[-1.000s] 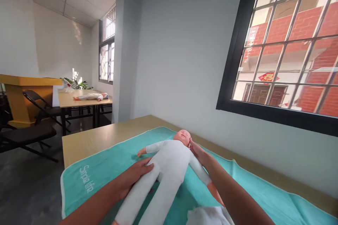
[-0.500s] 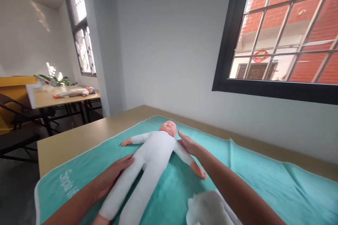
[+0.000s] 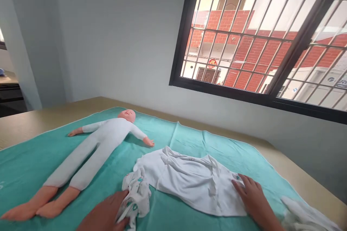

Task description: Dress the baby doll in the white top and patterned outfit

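Note:
A baby doll (image 3: 112, 135) in a white bodysuit lies on its back on the teal towel (image 3: 162, 130), left of both hands. To its right a white baby shirt (image 3: 189, 180) is spread out with wrinkles. My left hand (image 3: 108, 211) is closed around a bunched white cloth with a small green print (image 3: 137, 191), at the shirt's left end. It is partly cut off by the bottom edge. At the shirt's right end, my right hand (image 3: 251, 193) has its thumb and fingers on the fabric, apparently gripping it; the fingertips are partly hidden.
Another white cloth (image 3: 306, 214), blurred, lies at the lower right beside my right forearm. The tan table (image 3: 24, 124) shows around the towel. Behind it stand a grey wall (image 3: 121, 43) and a barred window (image 3: 238, 43). A second table (image 3: 9, 77) shows at far left.
My view has swung to the right. Both hands have left the doll; the left is now on the printed cloth and the right on the white shirt. The doll stays lying on the towel.

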Motion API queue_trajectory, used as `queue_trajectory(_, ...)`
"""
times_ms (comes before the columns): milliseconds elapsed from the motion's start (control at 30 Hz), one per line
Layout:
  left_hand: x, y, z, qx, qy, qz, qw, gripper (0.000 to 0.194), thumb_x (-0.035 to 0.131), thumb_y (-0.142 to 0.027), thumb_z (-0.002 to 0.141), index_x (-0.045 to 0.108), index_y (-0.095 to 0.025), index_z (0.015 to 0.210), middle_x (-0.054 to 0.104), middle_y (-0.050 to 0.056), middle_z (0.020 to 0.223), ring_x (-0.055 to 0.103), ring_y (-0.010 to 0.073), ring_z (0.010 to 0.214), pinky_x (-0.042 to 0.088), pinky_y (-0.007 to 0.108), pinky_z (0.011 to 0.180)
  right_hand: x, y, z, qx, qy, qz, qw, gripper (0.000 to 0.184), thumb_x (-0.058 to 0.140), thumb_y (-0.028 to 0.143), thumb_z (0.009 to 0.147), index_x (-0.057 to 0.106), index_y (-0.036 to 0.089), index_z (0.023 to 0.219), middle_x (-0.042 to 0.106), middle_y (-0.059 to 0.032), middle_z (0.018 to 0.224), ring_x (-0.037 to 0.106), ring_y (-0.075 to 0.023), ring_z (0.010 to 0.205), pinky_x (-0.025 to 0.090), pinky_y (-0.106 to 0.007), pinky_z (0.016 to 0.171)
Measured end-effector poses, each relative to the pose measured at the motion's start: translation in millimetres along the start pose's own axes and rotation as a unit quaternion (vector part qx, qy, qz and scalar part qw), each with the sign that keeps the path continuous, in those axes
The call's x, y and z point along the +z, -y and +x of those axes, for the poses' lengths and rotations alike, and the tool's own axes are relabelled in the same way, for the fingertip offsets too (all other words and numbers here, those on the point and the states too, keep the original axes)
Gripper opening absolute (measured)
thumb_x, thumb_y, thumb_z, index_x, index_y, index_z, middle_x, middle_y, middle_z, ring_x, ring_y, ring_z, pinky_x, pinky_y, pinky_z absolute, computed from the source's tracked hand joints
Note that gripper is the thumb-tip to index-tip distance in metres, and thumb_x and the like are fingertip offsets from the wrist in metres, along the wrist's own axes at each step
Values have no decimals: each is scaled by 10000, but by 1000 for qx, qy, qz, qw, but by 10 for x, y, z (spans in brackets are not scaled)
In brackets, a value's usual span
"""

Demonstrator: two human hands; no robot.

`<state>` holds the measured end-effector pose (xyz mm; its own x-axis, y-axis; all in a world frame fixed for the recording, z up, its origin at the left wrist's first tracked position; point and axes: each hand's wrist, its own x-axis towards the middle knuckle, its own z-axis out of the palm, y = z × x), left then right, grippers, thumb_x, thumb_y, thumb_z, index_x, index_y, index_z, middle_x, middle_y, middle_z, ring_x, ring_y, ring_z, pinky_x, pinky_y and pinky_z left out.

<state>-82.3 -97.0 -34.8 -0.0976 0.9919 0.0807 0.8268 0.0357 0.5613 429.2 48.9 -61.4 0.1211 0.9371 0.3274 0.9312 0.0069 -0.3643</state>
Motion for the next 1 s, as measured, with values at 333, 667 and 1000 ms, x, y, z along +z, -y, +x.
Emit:
queue_trajectory(333,-182,-1116,1141,137,1,-21,990,220,460,-344,816,574,-223,960,628,30,1093,566,226,1049,445,304,912,88,152,-80,-16,-15,-122,992,303,456,436,886,645,261,1044,631,-108,1109,531,-320,1104,390,-510,909)
queue_trajectory(667,479,-1235,1439,85,-27,31,996,69,418,-158,788,408,-223,809,567,7,748,564,200,718,401,294,689,-328,437,-187,-4,38,503,863,336,599,523,822,635,236,993,664,-58,1121,583,-260,1045,463,-344,848)
queue_trajectory(1000,711,-2550,421,246,90,-360,896,642,730,-254,685,483,-265,1277,463,76,1371,427,287,1274,385,403,1050,-577,1095,-746,70,239,797,551,290,723,449,776,648,257,981,698,1,856,645,-179,753,494,-285,686)
